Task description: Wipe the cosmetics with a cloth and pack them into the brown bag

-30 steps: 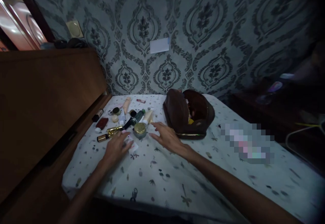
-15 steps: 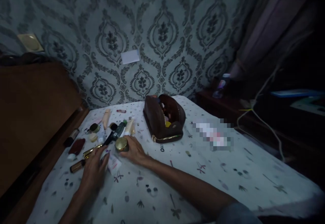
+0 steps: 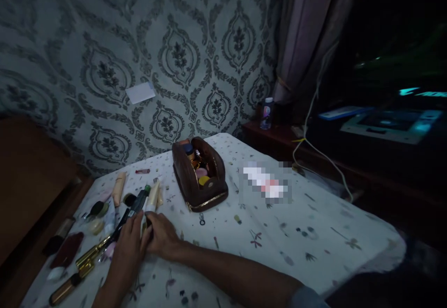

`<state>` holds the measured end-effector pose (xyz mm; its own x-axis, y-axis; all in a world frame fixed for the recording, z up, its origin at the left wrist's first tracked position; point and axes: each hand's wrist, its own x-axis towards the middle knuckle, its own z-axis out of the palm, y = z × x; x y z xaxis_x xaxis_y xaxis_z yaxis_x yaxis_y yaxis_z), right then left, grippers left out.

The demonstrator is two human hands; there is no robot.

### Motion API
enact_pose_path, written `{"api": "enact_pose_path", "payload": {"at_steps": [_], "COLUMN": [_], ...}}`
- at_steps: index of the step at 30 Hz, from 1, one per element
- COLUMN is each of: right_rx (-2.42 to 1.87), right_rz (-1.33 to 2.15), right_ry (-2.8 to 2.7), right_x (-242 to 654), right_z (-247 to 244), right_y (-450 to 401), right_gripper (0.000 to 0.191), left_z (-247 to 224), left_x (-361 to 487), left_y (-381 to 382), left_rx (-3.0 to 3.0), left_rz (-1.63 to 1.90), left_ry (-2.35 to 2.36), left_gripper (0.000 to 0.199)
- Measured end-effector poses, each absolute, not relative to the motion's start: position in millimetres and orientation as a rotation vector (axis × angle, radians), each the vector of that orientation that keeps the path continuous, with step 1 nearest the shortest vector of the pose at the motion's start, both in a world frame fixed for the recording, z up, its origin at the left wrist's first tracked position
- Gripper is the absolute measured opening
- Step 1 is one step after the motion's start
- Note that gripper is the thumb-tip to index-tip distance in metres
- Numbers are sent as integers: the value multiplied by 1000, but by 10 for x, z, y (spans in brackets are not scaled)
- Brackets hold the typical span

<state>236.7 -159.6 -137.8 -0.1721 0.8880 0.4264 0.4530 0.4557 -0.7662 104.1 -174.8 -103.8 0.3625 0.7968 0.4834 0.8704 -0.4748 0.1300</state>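
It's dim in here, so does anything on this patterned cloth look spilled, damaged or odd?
I see no spill or damage. Right of the open brown bag, a pixelated patch hides whatever lies there, which looks odd.

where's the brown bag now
In the head view, the brown bag stands open near the middle, on the patterned cloth, beyond the right hand and right of the cream tube.

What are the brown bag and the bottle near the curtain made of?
Brown bag: leather or imitation leather, judging by its smooth, faintly sheened surface. Bottle: probably glossy clear plastic, since its body looks see-through, though glass is possible.
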Motion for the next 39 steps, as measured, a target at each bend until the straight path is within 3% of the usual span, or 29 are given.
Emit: {"api": "enact_pose_path", "payload": {"at_steps": [10, 13, 17, 23, 26, 30, 33, 39], "right_rx": [-1122, -1052, -1045, -903, -752, -580, -618, -767], "right_rz": [768, 715, 706, 788, 1166, 1575, 1455, 751], "right_ry": [-1791, -1834, -1856, -1756, -1607, -1381, -1423, -1785], "right_x": [2428, 2428, 2426, 2447, 2488, 2555, 2595, 2741], "right_z": [-1275, -1264, -1259, -1176, -1070, -914, -863, -931], "right_y": [-1613, -1611, -1608, -1679, -1794, -1954, -1992, -1932], "right_gripper": [69, 63, 46, 35, 41, 63, 66, 63], "left_z": [-670, -583, -717, -916, -852, -737, -690, -776], "left_x": [1231, 1313, 1252, 1069, 1030, 986, 991, 1167], "left_y": [-1934, -2052, -2127, -2125, -2142, -2139, -2111, -2037], "left_rx": [-2084, -2051, -2085, -2276, -2353, -2363, -2225, -1967], "left_rz": [8, 20, -257, -932, -1220, -1619, -1812, -1958], "left_ry": [-1953, -2021, -2023, -1822, -1961, -2245, -2502, -2855], "left_gripper": [40, 39, 42, 58, 58, 65, 75, 77]}}
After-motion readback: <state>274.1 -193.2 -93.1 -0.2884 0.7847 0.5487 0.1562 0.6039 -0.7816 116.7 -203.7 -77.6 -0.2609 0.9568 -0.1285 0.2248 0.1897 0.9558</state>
